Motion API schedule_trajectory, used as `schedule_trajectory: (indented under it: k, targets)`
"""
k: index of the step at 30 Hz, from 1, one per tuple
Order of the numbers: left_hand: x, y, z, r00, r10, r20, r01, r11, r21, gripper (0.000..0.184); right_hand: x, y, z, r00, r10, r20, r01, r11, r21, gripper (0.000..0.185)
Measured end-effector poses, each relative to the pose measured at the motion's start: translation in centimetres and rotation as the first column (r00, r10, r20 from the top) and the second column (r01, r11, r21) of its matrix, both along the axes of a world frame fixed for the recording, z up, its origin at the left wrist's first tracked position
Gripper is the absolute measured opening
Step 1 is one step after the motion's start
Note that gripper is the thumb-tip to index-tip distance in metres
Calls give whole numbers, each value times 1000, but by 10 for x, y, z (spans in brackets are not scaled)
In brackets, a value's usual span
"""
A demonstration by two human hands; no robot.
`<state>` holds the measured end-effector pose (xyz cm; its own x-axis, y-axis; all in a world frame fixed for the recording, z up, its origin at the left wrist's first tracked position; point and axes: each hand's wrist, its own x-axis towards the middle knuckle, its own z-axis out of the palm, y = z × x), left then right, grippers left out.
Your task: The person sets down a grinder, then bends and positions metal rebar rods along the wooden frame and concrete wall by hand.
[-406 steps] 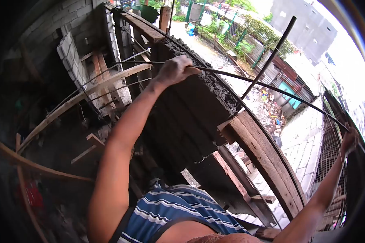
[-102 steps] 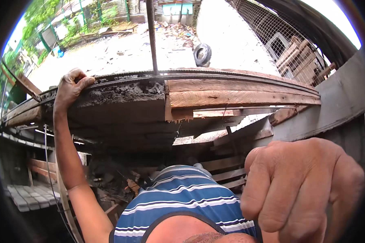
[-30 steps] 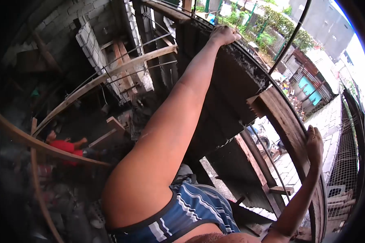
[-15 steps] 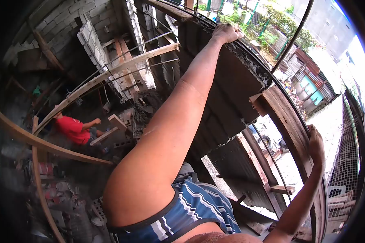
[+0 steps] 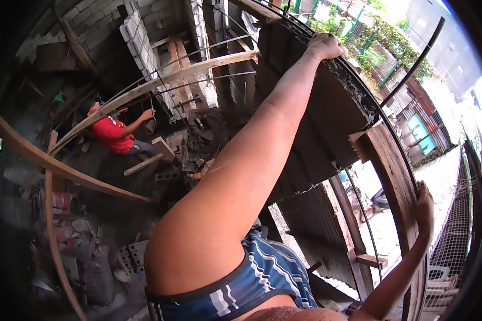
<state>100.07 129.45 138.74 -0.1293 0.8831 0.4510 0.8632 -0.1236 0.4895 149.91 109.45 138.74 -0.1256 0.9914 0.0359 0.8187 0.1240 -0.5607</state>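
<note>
My left hand [image 5: 325, 46] is at the top edge of a dark concrete beam [image 5: 310, 107], its fingers closed over a thin steel rod that runs along this edge. What lies beneath the fingers is partly hidden. My right hand [image 5: 425, 208] lies against the outer side of a timber plank [image 5: 393, 176], its fingers stretched out along it beside the rod. Between my hands, a dark steel bar [image 5: 415, 60] slants up from the beam.
Inside, at the left, a person in a red shirt [image 5: 111, 134] stands by a wooden strut [image 5: 160, 79]. Curved-looking wooden strips [image 5: 69, 170] cross the lower left. Grey block walls [image 5: 136, 43] stand behind. Outside are a wire mesh [image 5: 452, 224] and a corrugated shed [image 5: 423, 101].
The long bar that both hands held up in the oldest frame is no longer raised. Lately both hands stay on the same edge while the view shifts; the person in red has moved right and raised an arm.
</note>
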Motion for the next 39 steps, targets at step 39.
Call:
schedule_trajectory:
  k: [39]
  targets:
    - [-2, -4, 3, 1000, -18, -24, 18, 1000, 1, 46, 7, 4, -3, 998, -22, 60, 23, 1000, -4, 59]
